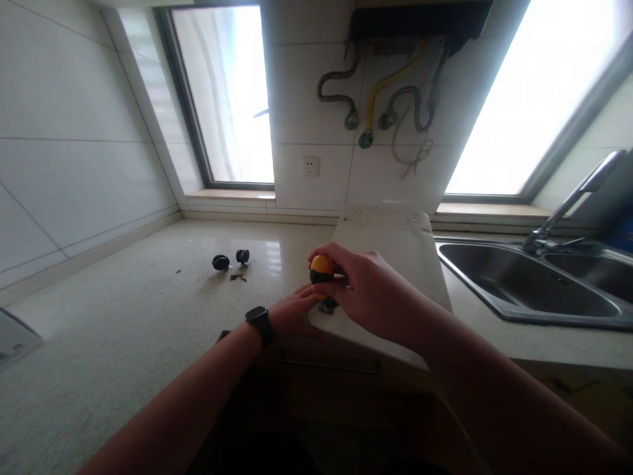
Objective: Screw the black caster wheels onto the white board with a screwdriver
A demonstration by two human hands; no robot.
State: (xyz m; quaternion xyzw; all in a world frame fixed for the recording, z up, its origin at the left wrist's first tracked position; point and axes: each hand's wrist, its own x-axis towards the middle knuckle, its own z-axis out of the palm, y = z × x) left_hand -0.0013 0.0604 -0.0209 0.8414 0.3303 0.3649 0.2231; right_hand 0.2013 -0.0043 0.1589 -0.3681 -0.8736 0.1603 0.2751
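Note:
My right hand (353, 280) is closed around the yellow-and-black handle of a screwdriver (322, 267), which stands roughly upright over the near left corner of a white board (386, 251). Under the handle, a small dark metal fitting (327, 305) shows at that corner; the screwdriver's tip is hidden. My left hand (294, 313), with a black watch on the wrist, holds the board's corner, its fingertips close beside the screwdriver. Two black caster wheels (220, 262) lie on the counter to the left, and several small screws (238, 278) are scattered just in front of them.
The board rests on a pale speckled countertop (123, 316) and reaches back towards the tiled wall. At the right is a steel sink (524, 277) with a faucet (568, 198). Hoses (390, 79) hang from a dark unit on the wall. A white object (17, 336) sits at the left edge.

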